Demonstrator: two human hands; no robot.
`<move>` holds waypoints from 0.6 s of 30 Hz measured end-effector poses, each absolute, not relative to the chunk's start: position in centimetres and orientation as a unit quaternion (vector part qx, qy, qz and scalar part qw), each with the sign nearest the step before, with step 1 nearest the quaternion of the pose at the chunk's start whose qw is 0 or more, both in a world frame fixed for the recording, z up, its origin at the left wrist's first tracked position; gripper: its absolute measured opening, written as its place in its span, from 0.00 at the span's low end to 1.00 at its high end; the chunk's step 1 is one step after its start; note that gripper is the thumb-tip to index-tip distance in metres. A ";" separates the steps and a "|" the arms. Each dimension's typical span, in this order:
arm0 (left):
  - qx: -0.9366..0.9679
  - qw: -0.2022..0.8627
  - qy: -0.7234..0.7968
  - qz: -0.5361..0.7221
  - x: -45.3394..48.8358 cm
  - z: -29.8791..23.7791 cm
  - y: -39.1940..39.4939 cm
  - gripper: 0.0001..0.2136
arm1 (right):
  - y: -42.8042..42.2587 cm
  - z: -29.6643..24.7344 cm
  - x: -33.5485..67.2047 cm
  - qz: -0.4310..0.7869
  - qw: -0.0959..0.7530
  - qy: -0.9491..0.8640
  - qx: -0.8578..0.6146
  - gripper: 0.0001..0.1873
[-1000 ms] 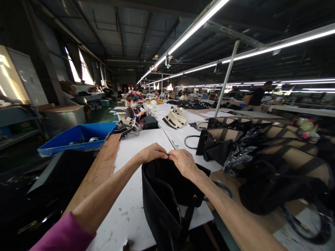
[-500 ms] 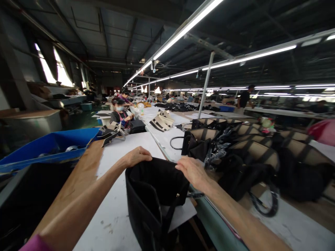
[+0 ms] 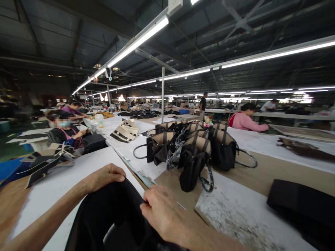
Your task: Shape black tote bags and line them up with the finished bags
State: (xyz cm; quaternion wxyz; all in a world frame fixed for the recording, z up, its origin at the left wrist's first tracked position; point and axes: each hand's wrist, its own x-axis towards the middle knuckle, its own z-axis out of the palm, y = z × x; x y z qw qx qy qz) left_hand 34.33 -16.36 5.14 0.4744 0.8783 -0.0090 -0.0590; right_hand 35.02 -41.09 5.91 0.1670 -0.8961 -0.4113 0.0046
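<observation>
A black fabric bag (image 3: 94,209) stands in front of me, its lower part cut off by the bottom of the view. My left hand (image 3: 106,177) pinches its top edge at the far side, thumb and fingers closed on the cloth. Farther right along the same rim, my right hand (image 3: 163,211) is closed on the edge as well. Between the hands the rim runs slanting, and the dark inside of the bag shows below it. A pale patch is visible through the opening at the bottom.
Several finished black handbags (image 3: 195,160) with beige linings stand on the table to the right. Cream and black cut pieces (image 3: 125,130) lie farther back. A black folded piece (image 3: 300,205) lies at right. Co-workers sit at left and far right; a metal post (image 3: 162,94) rises mid-table.
The view has swung to the right, bringing a pink-sleeved co-worker into sight. Both hands keep hold of the bag's rim, and the bag now sits lower and nearer, partly out of view.
</observation>
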 end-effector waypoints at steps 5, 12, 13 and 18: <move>0.899 0.436 -0.002 -0.033 35.4 4.1 -16.8 0.14 | -39.9 5.3 36.1 0.023 0.176 -0.385 -0.906 0.11; 0.905 0.407 0.095 0.076 31.9 5.2 -17.9 0.40 | -35.2 4.7 38.4 0.042 0.214 -0.423 -0.879 0.07; 0.907 0.390 0.133 0.087 31.2 5.1 -18.0 0.42 | -34.6 4.4 38.6 0.040 0.216 -0.431 -0.875 0.07; 0.841 0.471 0.226 0.138 28.6 3.4 -18.0 0.38 | -33.2 3.8 39.3 0.034 0.220 -0.449 -0.865 0.06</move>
